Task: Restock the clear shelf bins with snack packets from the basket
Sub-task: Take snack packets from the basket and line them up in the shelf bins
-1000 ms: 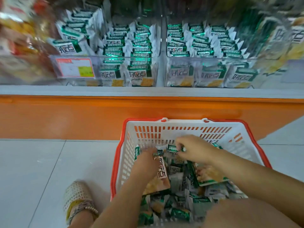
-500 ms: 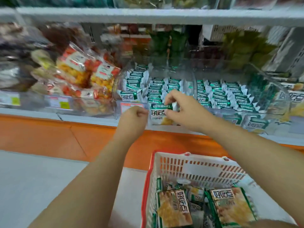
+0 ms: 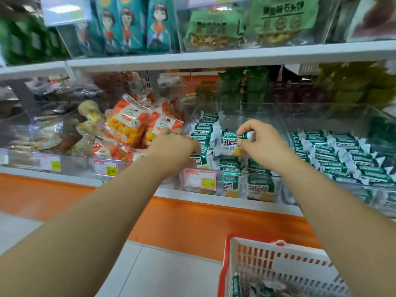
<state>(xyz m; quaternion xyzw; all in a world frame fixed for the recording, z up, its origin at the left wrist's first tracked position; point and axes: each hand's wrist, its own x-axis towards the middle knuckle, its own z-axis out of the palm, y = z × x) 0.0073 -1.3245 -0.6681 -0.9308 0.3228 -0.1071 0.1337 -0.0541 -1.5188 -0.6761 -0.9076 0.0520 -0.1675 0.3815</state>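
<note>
Right grip [image 3: 260,142] is being kept closed on a green-and-white snack packet [image 3: 232,144], which is being pinched by its crimped top edge and held upright just above the rows already standing in the clear bin [image 3: 252,113]. Left grip [image 3: 173,146] is being reached down among the packets at the bin's left end. Its fingertips are being hidden by the back of the hand, so whether anything is being held there cannot be told.

The packet is being judged light, soft and crinkly, its foil likely slippery and its contents probably brittle. It is best taken by a sealed edge or lightly across the flat faces, not squeezed in the middle.

Compared with half a second ago, both grips are being carried deeper over the bin instead of at its front lip, and less of the basket [image 3: 304,267] is being shown.
</note>
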